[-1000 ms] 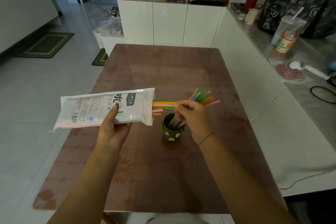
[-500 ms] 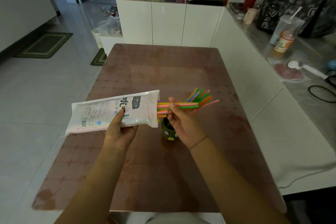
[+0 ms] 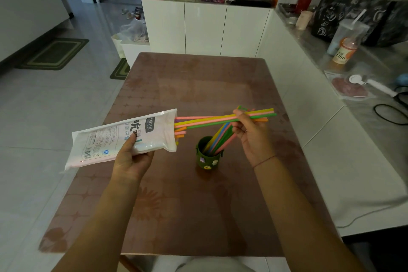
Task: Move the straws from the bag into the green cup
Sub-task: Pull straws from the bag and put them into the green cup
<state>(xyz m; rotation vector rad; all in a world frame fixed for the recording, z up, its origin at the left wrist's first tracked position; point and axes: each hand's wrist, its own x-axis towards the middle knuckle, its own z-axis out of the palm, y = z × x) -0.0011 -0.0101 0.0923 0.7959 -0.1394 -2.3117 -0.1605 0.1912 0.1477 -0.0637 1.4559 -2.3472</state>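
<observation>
Right fingers (image 3: 239, 117) pinch several straws (image 3: 209, 119) half out of the bag (image 3: 114, 141), which left fingers (image 3: 132, 142) clasp.

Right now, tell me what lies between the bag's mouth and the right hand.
Head view: straws half drawn from the bag span the gap to the right hand.

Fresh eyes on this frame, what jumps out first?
The fan of bright straws at mid-table: the right hand pinches a few, their tails at the open mouth of the white bag, which the left hand holds off the table. Just below them, the green cup stands on the brown table with more straws leaning in it.
</observation>
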